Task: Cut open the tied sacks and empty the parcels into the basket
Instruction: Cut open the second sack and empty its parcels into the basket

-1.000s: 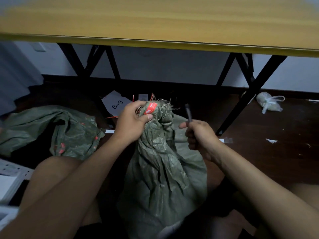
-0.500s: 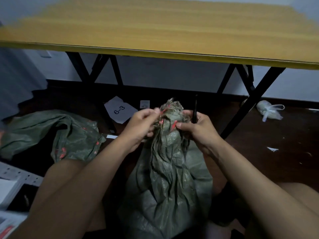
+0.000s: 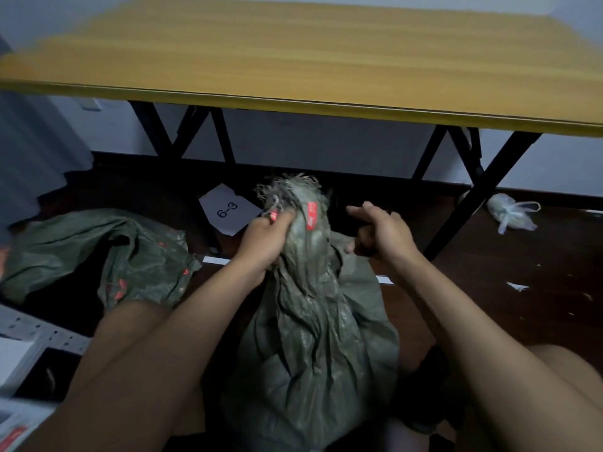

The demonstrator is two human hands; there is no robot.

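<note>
Your left hand [image 3: 266, 244] is gripping the bunched neck of the green sack [image 3: 313, 337] standing between your knees. Just right of the neck, your right hand [image 3: 380, 234] is curling around a dark, unidentifiable object. Beyond your left hand, a paper marked 6-3 [image 3: 228, 208] is lying on the floor.

Two bare forearms with no sleeves, left hand [image 3: 266, 241], right hand [image 3: 380, 234], bare knees below

sack [image 3: 313, 321] on the floor before the table [image 3: 293, 57]
left of sack: emptied sack [image 3: 98, 252]; behind it: paper sheet [image 3: 228, 208]; far right: tied bag [image 3: 512, 213].
</note>
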